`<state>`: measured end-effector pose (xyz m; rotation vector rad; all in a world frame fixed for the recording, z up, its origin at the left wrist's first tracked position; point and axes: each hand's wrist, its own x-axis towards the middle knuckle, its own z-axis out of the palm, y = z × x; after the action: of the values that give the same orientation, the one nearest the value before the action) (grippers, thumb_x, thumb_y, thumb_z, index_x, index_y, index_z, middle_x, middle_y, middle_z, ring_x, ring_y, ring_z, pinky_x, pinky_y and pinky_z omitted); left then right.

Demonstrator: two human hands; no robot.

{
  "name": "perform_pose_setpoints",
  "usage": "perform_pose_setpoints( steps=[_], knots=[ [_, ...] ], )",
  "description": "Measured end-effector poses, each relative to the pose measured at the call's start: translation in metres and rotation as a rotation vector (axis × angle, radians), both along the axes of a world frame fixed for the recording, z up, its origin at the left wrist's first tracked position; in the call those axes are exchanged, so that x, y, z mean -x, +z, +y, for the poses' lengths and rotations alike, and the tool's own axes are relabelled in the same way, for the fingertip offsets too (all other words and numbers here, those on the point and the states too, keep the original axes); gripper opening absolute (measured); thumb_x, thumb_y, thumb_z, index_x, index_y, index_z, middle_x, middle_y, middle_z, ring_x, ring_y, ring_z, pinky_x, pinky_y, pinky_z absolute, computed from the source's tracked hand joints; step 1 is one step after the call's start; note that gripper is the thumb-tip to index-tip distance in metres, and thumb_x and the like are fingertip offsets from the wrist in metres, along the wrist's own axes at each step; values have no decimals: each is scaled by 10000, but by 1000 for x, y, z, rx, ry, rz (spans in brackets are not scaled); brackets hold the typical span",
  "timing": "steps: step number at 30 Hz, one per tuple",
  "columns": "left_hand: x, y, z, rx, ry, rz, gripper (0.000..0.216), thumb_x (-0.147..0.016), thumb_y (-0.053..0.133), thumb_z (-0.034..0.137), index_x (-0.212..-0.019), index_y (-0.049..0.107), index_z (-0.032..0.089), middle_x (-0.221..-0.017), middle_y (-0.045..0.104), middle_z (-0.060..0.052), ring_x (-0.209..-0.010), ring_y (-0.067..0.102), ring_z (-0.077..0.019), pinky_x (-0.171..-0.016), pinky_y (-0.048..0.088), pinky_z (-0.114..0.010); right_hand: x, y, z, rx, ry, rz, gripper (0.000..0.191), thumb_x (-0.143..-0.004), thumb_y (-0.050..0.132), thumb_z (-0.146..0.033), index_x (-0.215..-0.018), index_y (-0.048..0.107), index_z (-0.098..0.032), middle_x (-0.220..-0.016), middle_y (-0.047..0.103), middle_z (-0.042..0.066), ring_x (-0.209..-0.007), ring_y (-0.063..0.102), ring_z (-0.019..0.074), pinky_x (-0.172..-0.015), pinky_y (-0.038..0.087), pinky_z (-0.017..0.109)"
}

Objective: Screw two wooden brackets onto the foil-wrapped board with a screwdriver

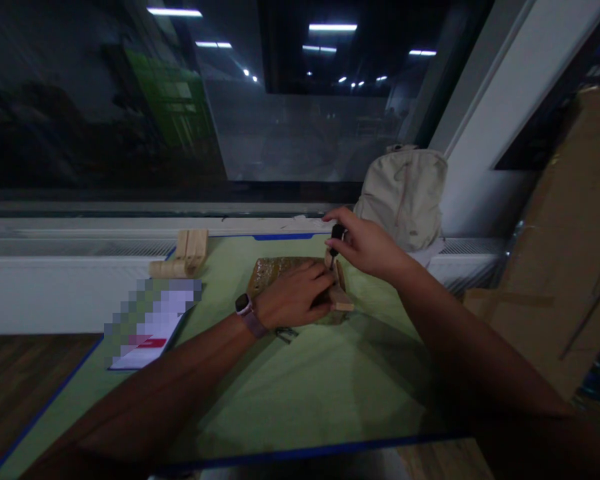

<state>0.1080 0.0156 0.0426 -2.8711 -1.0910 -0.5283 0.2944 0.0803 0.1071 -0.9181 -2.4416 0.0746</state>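
Observation:
My right hand (367, 243) grips the black handle of a screwdriver (337, 233) between thumb and fingers. Its thin shaft points down at a small light wooden piece (342, 300). My left hand (300, 293), with a watch at the wrist, is closed on that wooden piece and steadies it. Beneath lies a shiny brown, speckled slab (267, 270), partly covered by the left hand. Any screw at the screwdriver's tip is too small to make out. Some small dark items (286, 335) lie just in front of the left wrist.
The green table (300, 400) has a blue edge. Curved and flat wooden parts (190, 248) sit at its back left corner, near a printed sheet (155, 327). A light backpack (405, 193) stands behind by the window. Large cardboard (545, 267) rises at the right.

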Motion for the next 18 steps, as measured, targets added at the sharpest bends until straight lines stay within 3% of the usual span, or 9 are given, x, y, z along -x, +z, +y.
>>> perform_pose_setpoints(
  steps=[3,6,18],
  knots=[
    [-1,0,-1,-4,6,3,325,-935,550,428,-1087,574,142,-1112,565,-118,-1047,511,-272,-936,458,-414,5,-1,-1,-109,-219,-77,282,-942,559,-334,-1175,599,-180,-863,723,77,-735,647,238,-614,357,299],
    [-1,1,-1,-2,12,-7,315,-932,553,421,-1086,572,148,-1086,564,-109,-1021,511,-263,-905,463,-400,5,-2,0,-168,-339,-139,273,-971,516,-384,-1133,626,-194,-844,731,81,-722,646,249,-580,301,303],
    [-2,3,-2,33,3,-31,346,-939,544,413,-1157,583,148,-1122,565,-116,-1079,500,-273,-958,454,-426,7,3,-9,-148,-312,-238,352,-974,473,-361,-1256,573,-177,-910,746,101,-766,665,266,-599,329,314]
  ],
)
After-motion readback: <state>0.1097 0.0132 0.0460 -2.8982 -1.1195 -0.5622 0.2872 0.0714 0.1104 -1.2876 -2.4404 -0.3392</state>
